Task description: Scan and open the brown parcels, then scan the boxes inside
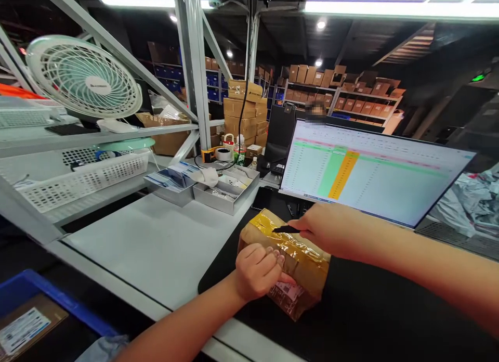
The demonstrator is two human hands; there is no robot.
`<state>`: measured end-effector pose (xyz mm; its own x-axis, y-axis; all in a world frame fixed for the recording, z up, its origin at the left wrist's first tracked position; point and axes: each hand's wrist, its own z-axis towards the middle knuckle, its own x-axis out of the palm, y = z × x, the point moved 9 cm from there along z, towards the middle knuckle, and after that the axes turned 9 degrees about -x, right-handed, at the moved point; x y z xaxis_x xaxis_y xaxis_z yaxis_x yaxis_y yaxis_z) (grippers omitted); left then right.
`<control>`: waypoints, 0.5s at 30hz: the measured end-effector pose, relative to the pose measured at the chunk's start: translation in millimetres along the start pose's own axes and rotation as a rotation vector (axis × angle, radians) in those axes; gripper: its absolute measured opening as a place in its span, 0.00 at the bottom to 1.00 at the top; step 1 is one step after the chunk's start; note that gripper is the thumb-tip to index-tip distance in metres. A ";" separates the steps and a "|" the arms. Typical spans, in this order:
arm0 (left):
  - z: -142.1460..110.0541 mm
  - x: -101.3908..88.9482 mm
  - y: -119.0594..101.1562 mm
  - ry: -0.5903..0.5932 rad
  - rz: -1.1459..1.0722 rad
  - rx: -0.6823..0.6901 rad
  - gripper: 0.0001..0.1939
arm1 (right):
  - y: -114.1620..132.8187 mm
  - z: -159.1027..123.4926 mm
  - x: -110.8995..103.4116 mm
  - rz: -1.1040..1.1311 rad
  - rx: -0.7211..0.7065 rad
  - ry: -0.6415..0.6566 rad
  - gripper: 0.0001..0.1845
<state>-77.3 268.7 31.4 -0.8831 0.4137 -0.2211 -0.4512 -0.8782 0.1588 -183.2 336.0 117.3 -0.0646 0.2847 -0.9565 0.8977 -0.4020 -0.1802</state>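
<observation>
A taped cardboard box (314,276) sits at an angle on a black desk mat (362,310). Glossy yellow tape (265,222) covers its top, and a printed label (289,293) is partly visible on the near side. Against the near upper edge of the box rests my left hand (258,271), fingers curled and thumb pressed along the label side. My right hand (317,227) grips a black utility knife (287,229) above the far part of the box. The knife's tip meets the tape near the left end; how deep it goes cannot be made out.
A monitor (370,169) with a spreadsheet stands behind the box. Grey trays (234,198) of small items lie on the white table (144,242). Left are a fan (86,78), a white basket (93,180) and a blue bin (66,299) holding a carton.
</observation>
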 end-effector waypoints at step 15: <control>33.7 32.2 10.1 0.504 -0.113 -0.127 0.23 | -49.0 -133.8 72.2 0.337 0.135 -0.370 0.14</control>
<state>-114.7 281.3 58.3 -0.6450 0.3680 -0.6697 -0.4930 -0.8700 -0.0032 -173.5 492.7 87.8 0.0470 -0.1968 -0.9793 0.8327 -0.5339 0.1472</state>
